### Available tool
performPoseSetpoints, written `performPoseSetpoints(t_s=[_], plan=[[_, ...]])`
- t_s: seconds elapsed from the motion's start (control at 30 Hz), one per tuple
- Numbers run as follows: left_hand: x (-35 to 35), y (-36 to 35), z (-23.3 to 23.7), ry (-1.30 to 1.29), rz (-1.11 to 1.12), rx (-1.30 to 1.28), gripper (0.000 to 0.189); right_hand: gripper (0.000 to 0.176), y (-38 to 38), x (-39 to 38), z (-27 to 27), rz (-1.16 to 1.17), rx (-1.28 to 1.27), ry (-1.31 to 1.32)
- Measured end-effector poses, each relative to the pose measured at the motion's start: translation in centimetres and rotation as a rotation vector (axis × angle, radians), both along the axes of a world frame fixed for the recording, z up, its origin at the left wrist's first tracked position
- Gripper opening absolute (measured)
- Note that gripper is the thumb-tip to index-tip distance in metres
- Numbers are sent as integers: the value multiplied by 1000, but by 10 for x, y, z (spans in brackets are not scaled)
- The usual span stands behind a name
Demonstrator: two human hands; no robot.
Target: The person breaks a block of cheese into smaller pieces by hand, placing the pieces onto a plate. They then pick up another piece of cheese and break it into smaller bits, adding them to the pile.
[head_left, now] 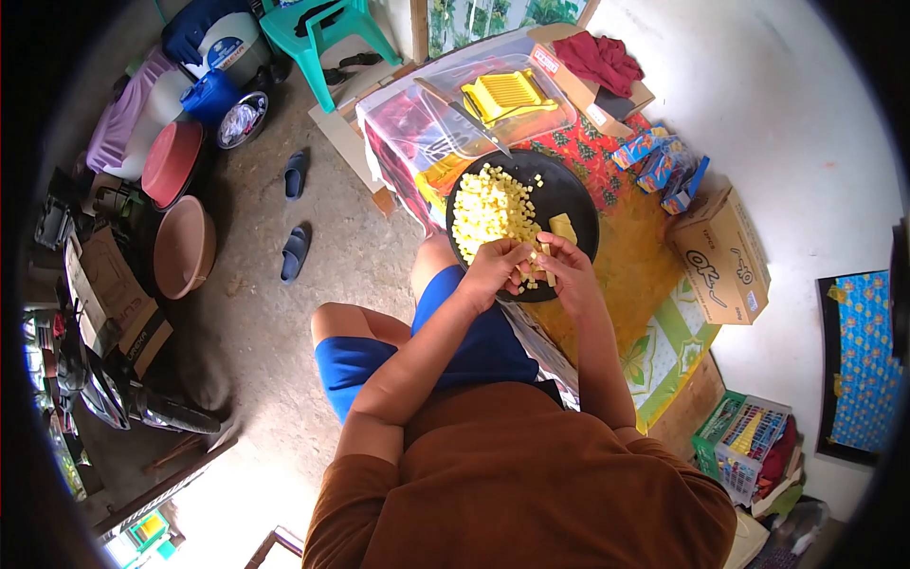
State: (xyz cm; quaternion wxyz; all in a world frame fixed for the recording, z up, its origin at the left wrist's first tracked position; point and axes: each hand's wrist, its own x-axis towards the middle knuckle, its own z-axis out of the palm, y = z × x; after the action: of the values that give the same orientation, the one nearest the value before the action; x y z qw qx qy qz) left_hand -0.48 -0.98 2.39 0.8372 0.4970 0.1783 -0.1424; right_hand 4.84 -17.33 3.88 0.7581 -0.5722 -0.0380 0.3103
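Observation:
A round black tray (pixel 580 194) rests beside my lap, holding a heap of small pale yellow cubes (pixel 493 211). On its right side lies a larger pale yellow block (pixel 563 227). My left hand (pixel 499 268) is over the tray's near edge, its fingers pinched together around something small that they mostly hide. Close against it, my right hand (pixel 568 269) is closed, with a pale yellow strip (pixel 548 266) between thumb and fingers. The fingertips of both hands nearly meet. More pale yellow pieces lie beneath the fingers, partly hidden.
Beyond the tray, a long knife (pixel 462 115) lies across a clear plastic container (pixel 431 109) with a yellow slotted slicer (pixel 510 96) on it. Blue packets (pixel 664 169) and a cardboard box (pixel 722 254) stand to the right. Slippers (pixel 296 252) and basins (pixel 185 248) are on the left floor.

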Motion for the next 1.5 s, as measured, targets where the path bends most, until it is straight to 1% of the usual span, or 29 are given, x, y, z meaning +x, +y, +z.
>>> performPoseSetpoints(t_s=[0.03,0.23,0.43,0.63,0.73,0.83,1.03,1.13,1.23,1.33,1.43,1.5], plan=[[1,-2,-1,-3,1,18,24,34,-1,1,-1,9,-9,-7],[2,-5,-2,18,27,-103,24,32,-3,4,-7,4,33,-20],[3,-5,-4,56,25,-159,25,31,-3,6,-9,-13,67,38],[1,-6,6,69,8,-151,25,32,-3,6,-8,-41,52,21],[2,-8,2,27,-23,-82,25,32,-6,7,-10,-17,53,-19],[3,-6,1,49,-11,-159,24,33,-5,6,-6,-17,43,8],[3,-6,1,94,6,-162,22,30,-7,7,-11,-51,55,30],[6,-10,-10,-16,7,120,20,29,-10,13,-19,-135,-122,22],[5,-13,-17,-62,14,291,24,27,-16,22,-40,-116,-199,-27],[3,-15,-22,-83,26,399,27,24,-19,25,-48,-98,-322,-59],[2,-15,-25,-72,38,420,28,26,-18,24,-50,-98,-321,-43],[2,-14,-26,-71,52,380,27,25,-18,25,-48,-110,-327,-9]])
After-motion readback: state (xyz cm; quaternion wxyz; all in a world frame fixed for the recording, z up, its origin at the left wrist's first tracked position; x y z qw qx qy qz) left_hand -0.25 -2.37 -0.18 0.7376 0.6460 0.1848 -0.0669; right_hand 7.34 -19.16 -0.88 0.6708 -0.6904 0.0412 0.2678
